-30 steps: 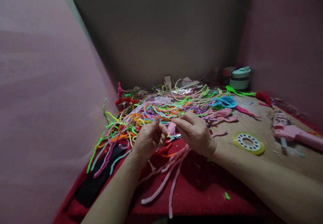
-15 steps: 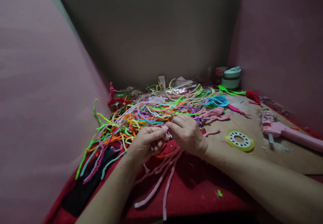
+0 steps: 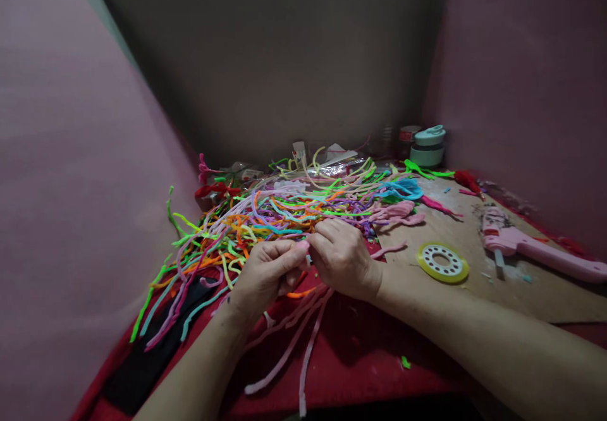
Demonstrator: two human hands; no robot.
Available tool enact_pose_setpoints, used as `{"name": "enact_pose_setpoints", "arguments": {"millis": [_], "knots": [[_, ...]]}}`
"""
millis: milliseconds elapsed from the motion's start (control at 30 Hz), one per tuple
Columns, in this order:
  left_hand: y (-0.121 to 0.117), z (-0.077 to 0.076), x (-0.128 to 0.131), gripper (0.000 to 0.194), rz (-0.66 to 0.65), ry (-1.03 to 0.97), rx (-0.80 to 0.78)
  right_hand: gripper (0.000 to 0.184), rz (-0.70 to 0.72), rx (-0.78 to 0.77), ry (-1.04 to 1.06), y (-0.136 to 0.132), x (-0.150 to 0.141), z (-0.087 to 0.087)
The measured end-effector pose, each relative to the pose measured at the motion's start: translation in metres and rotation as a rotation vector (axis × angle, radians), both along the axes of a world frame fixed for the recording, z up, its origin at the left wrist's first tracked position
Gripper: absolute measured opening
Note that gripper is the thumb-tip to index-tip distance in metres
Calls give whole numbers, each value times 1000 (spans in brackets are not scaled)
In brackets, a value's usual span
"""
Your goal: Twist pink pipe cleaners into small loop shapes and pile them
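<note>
a red cloth lies under part of a heap of fuzzy wires. in front of the heap, the right hand and left hand meet, both clamped on a small pink piece, mostly hidden between them.

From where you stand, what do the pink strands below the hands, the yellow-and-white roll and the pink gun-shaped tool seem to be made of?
The pink strands look like soft, matt chenille: their edges are fuzzy; any wire core is hidden. The roll seems plastic: smooth white centre with round holes, yellowish rim. The tool is probably hard moulded plastic, judging by its smooth, evenly coloured handle.
</note>
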State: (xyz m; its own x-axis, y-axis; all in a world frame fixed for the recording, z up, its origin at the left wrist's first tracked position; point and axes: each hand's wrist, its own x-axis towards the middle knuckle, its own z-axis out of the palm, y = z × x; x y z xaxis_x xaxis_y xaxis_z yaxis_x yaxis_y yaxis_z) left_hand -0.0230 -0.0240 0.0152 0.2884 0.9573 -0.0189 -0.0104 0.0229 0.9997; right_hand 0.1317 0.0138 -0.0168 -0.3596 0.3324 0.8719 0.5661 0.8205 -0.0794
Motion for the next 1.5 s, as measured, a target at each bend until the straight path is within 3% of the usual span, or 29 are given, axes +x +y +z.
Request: {"name": "enact_pose_setpoints", "arguments": {"millis": [67,133,233,300,400,667,867,1033,1333,1500], "knots": [[-1,5,-2,34,25,-101,143,24,43,-222,141,2,0,1],[1,8,-4,33,148,-181,275,30,119,-553,361,5,0,2],[9,5,-5,23,415,-97,256,34,318,-1059,678,9,-1,4],[15,0,-3,19,428,36,169,31,438,-1271,819,10,-3,3],[17,-7,4,24,316,134,129,32,530,-1407,933,8,-5,0],[13,-10,13,19,339,153,157,25,626,-1478,932,1,-8,-3],[16,-11,6,20,219,51,9,27,567,-1414,830,5,-4,1],[16,-13,2,20,200,71,-47,22,490,-1442,704,4,-1,7],[12,-6,13,27,270,126,52,18,416,-1394,692,7,-3,6],[12,-17,17,18,326,249,176,19,362,-1385,718,7,-5,1]]}}
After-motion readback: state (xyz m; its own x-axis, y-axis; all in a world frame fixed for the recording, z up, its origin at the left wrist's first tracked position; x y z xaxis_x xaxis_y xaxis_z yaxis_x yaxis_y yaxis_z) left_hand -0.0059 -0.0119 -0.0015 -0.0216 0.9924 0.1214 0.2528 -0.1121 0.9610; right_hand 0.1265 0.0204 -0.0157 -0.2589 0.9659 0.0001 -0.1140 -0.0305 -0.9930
